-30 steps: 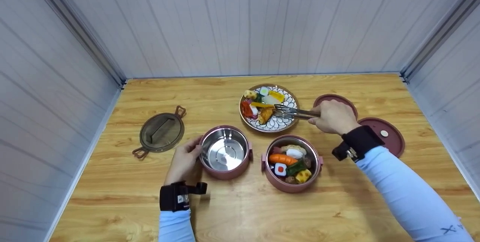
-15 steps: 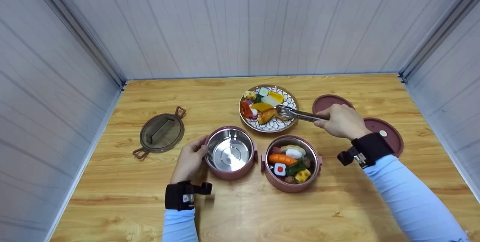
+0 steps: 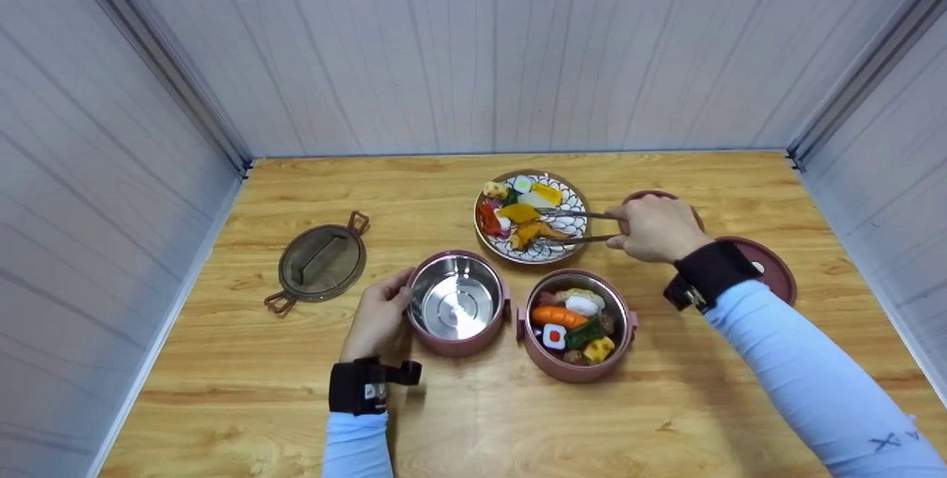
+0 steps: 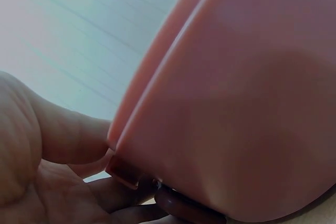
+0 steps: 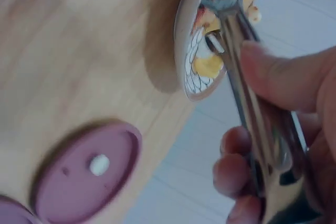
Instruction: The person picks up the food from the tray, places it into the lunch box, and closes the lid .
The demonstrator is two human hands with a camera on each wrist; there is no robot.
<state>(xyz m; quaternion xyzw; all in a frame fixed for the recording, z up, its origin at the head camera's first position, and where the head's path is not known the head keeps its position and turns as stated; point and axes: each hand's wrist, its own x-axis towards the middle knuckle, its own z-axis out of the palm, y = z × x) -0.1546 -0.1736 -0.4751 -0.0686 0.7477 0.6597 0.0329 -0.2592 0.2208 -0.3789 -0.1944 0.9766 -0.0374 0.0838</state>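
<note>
My right hand [image 3: 657, 228] holds metal tongs [image 5: 251, 87], thumb on one arm and fingers curled round the other. The tong tips stand spread over the patterned plate [image 3: 566, 247], on either side of a brown drumstick-like toy food piece [image 3: 527, 234]. Other toy foods lie there, including a yellow wedge [image 3: 518, 212]. My left hand [image 3: 379, 313] grips the left side of a pink steel-lined lunch pot [image 3: 455, 315] with nothing inside; in the left wrist view its thumb is at the rim. Beside it stands a second pink pot [image 3: 573, 371] filled with toy food, among it an orange piece [image 3: 558, 316].
At the left lies a dark oval lid [image 3: 322, 263] with red-brown loop handles. Two dark red round lids [image 3: 775, 271] lie at the right, partly behind my right hand and wrist. Pale panel walls [image 3: 488, 56] enclose the wooden table [image 3: 473, 426].
The tongs were closed together half a second ago and are now spread wide round the brown piece. My left hand and the pot have shifted slightly right since a second ago.
</note>
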